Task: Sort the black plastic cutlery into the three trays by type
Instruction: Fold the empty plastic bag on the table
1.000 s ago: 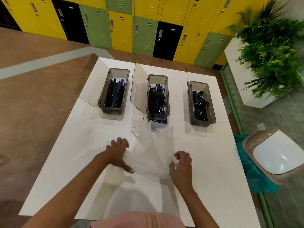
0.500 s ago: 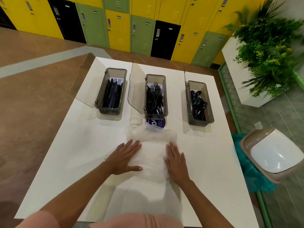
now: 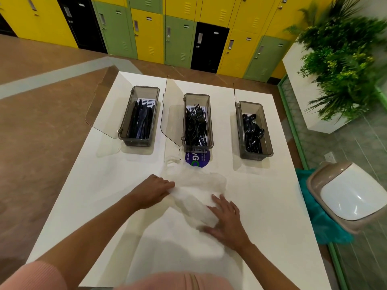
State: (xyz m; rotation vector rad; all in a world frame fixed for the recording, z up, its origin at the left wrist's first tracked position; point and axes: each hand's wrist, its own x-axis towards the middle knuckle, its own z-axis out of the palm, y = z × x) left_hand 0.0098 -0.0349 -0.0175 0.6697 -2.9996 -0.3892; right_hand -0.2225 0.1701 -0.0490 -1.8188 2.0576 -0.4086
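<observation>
Three lidded trays on a white counter (image 3: 261, 206), lids open, viewed from the head camera. Knives (image 3: 140, 122) in the tray (image 3: 139, 116) farthest left of the middle tray (image 3: 198, 120); forks (image 3: 196, 126) in the middle tray itself; spoons (image 3: 252, 130) in the tray (image 3: 254, 130) to its right. No loose cutlery visible on the counter. Just in front of the middle tray, a thin white plastic bag (image 3: 194, 197), apparently empty, partly over a round purple sticker (image 3: 198, 159). Half a second ago pressed flat under both palms; now gathered into a fold. Left hand (image 3: 154, 192) curled, pinching the bag's left edge; right hand (image 3: 227, 218) open and flat, pressing the bag's near end down. Probable meaning: sorting finished, only tidying of the bag left.
</observation>
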